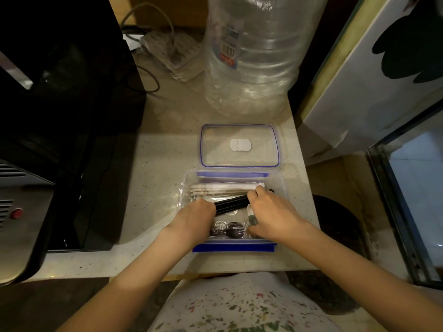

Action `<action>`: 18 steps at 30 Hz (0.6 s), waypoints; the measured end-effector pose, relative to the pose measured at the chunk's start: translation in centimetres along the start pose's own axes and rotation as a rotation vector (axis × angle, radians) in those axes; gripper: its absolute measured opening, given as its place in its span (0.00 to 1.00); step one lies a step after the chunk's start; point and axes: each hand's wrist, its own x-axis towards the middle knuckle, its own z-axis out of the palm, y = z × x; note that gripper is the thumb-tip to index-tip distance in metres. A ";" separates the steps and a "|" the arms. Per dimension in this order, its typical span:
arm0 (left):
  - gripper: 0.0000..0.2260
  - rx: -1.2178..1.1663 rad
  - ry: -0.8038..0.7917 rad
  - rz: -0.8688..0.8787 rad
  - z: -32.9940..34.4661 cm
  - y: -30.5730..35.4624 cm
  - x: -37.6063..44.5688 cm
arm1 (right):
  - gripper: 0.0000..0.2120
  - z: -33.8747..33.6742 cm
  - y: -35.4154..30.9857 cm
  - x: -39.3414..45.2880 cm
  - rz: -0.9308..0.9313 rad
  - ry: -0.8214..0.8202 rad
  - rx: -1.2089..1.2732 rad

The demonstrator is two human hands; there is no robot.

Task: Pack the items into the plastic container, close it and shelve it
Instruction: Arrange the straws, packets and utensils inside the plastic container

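A clear plastic container (185,185) with blue clips stands open on the counter near its front edge. Its clear lid (239,130) with a blue seal lies flat just behind it. Inside are white paper packets (223,188) along the far wall and wrapped dark items (230,230) near the front. My left hand (194,219) and my right hand (271,212) are both inside the container, each gripping one end of a bundle of black sticks (231,203) lying across the middle.
A large clear water jug (254,56) stands behind the lid. A black appliance (60,116) fills the left side, with cables and a white packet (172,53) behind it. A white panel (374,80) and a glass-fronted cabinet (412,200) are to the right.
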 end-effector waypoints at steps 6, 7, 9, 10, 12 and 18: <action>0.12 0.066 0.019 -0.001 -0.3 0.4 0.2 | 0.25 -0.4 0.3 0.0 -0.013 -0.030 0.045; 0.11 0.076 0.020 0.002 -0.4 0.4 0.2 | 0.25 -0.6 0.4 0.1 -0.015 -0.046 0.068; 0.10 0.057 0.027 0.018 -0.7 0.4 0.2 | 0.25 -1.2 0.7 0.1 -0.009 -0.068 0.133; 0.09 0.037 0.031 0.030 -0.9 0.2 0.2 | 0.24 -1.5 0.8 0.1 -0.014 -0.057 0.151; 0.10 -0.003 0.047 0.037 -1.2 -0.2 0.1 | 0.17 -2.2 0.9 0.4 -0.055 0.019 0.134; 0.12 -0.169 0.212 0.005 -3.1 -1.7 0.1 | 0.13 -1.6 -0.5 2.6 -0.251 0.104 0.015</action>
